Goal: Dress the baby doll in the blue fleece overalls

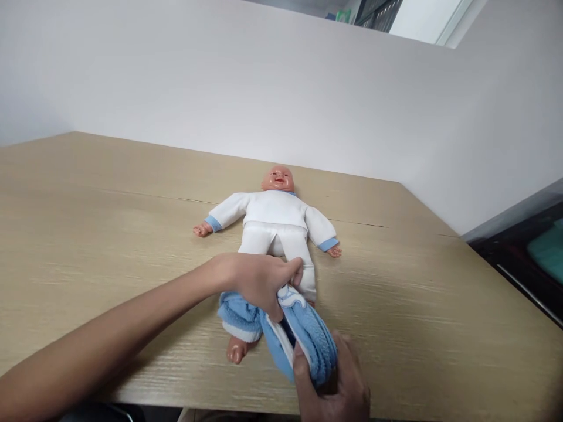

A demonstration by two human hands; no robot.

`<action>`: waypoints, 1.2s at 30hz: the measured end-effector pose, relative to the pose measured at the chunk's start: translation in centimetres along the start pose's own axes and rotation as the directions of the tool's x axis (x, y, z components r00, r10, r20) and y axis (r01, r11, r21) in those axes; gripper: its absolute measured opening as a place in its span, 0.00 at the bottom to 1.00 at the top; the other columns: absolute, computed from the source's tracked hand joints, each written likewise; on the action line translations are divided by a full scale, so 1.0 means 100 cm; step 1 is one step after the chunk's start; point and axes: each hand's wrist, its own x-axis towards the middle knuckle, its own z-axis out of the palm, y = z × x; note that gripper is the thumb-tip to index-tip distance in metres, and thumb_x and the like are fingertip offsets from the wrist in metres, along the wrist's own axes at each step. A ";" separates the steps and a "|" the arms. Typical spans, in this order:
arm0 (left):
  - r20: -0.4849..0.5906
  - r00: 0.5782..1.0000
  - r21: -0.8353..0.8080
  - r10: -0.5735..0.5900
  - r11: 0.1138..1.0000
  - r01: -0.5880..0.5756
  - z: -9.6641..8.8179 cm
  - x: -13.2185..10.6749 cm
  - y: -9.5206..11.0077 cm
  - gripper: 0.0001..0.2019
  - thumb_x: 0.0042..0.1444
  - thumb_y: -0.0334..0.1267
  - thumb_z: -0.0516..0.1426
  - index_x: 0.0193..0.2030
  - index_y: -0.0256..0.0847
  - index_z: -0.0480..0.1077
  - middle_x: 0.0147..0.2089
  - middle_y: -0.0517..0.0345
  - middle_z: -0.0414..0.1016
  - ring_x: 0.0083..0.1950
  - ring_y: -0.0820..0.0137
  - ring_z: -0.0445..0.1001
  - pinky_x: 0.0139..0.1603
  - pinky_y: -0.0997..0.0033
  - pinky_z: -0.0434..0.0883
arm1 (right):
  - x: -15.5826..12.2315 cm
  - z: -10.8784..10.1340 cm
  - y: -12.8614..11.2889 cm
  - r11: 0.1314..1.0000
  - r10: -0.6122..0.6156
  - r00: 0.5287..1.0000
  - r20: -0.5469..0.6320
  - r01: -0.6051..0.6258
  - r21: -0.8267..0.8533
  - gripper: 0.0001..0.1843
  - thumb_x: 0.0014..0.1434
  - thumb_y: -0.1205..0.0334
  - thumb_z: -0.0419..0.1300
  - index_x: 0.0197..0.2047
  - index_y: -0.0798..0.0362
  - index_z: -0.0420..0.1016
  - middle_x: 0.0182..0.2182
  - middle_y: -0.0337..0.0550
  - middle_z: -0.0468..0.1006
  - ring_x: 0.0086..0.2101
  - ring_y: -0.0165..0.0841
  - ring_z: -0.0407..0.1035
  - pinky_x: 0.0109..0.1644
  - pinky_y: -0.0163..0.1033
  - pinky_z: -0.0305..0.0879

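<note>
A baby doll (275, 208) in a white top and white leggings with blue cuffs lies face up, its head away from me. Blue fleece pants (240, 313) with white trim are bunched around its lower leg on the left, and that foot pokes out of the hem. My left hand (266, 278) is closed on the upper edge of the pants, beside the other leg. Lower down, my right hand (332, 381) grips the gathered other side, thumb at the opening. The doll's foot on the right is mostly hidden behind the cloth.
The doll lies on a light wooden table (132, 234), whose front edge is close to me. A pale wall (220, 88) rises behind it. At the right, beyond the table's edge, is a dark object (519, 252) with something green in it.
</note>
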 end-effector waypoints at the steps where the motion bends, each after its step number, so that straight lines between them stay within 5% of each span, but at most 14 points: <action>1: 0.006 1.000 0.026 -0.014 1.000 0.014 0.001 0.000 0.002 0.34 0.49 0.43 0.72 0.59 0.46 0.61 0.47 0.55 0.78 0.47 0.56 0.79 0.44 0.65 0.69 | -0.001 0.000 0.004 0.998 -0.055 0.998 -0.021 0.055 -0.004 0.06 0.65 0.58 0.65 0.42 0.50 0.82 0.36 0.46 0.82 0.39 0.45 0.78 0.46 0.47 0.75; 7: 0.012 0.999 0.056 -0.050 0.997 0.049 0.009 0.002 0.005 0.34 0.51 0.43 0.70 0.60 0.44 0.60 0.45 0.54 0.78 0.46 0.55 0.79 0.41 0.66 0.68 | -0.003 -0.002 0.014 0.996 -0.084 0.995 -0.057 0.082 -0.026 0.05 0.65 0.59 0.67 0.42 0.49 0.82 0.55 0.57 0.77 0.52 0.52 0.73 0.56 0.57 0.71; 12: -0.017 1.000 -0.008 -0.005 1.000 0.005 0.015 0.008 -0.001 0.32 0.50 0.43 0.70 0.57 0.45 0.59 0.40 0.59 0.73 0.42 0.55 0.77 0.39 0.65 0.66 | -0.014 -0.001 0.015 0.965 0.165 0.983 0.085 -0.178 0.191 0.14 0.69 0.55 0.63 0.54 0.49 0.83 0.57 0.57 0.79 0.53 0.52 0.79 0.58 0.55 0.76; 16: -0.031 0.999 -0.124 0.016 0.992 -0.019 0.012 0.006 -0.002 0.31 0.48 0.42 0.70 0.53 0.46 0.57 0.41 0.62 0.72 0.44 0.57 0.76 0.42 0.64 0.68 | -0.018 0.001 0.016 0.803 0.392 0.871 0.294 -0.481 0.352 0.21 0.71 0.47 0.61 0.57 0.52 0.84 0.47 0.54 0.88 0.48 0.50 0.84 0.53 0.48 0.83; 21: -0.110 0.992 -0.353 0.059 0.931 -0.095 0.008 -0.002 -0.005 0.32 0.49 0.42 0.71 0.55 0.45 0.58 0.50 0.59 0.71 0.51 0.61 0.74 0.51 0.64 0.71 | -0.001 -0.002 0.014 0.609 0.433 0.760 0.485 -0.643 0.464 0.26 0.66 0.40 0.68 0.53 0.54 0.89 0.45 0.55 0.91 0.48 0.52 0.86 0.54 0.50 0.84; 23: -0.156 0.982 -0.426 0.103 0.890 -0.161 0.009 -0.005 -0.008 0.31 0.50 0.40 0.70 0.56 0.45 0.59 0.54 0.57 0.70 0.54 0.61 0.72 0.54 0.64 0.71 | 0.010 -0.003 0.015 0.605 0.415 0.751 0.514 -0.649 0.460 0.24 0.66 0.41 0.68 0.51 0.52 0.89 0.45 0.52 0.91 0.47 0.51 0.87 0.54 0.48 0.84; 27: -0.205 0.967 -0.481 0.153 0.844 -0.236 0.016 -0.008 -0.013 0.30 0.54 0.37 0.69 0.59 0.44 0.60 0.52 0.58 0.71 0.50 0.64 0.72 0.50 0.65 0.71 | 0.035 -0.003 0.021 0.710 0.332 0.827 0.454 -0.536 0.456 0.17 0.65 0.54 0.66 0.55 0.49 0.83 0.47 0.47 0.90 0.47 0.45 0.85 0.53 0.43 0.83; 36: -0.398 0.906 -0.415 0.143 0.853 -0.317 0.026 -0.024 -0.018 0.31 0.53 0.35 0.69 0.62 0.45 0.63 0.59 0.54 0.71 0.59 0.57 0.73 0.57 0.61 0.72 | 0.094 -0.013 0.014 0.776 0.110 0.854 0.509 -0.393 0.493 0.27 0.56 0.64 0.72 0.58 0.47 0.73 0.47 0.42 0.85 0.47 0.38 0.83 0.50 0.38 0.81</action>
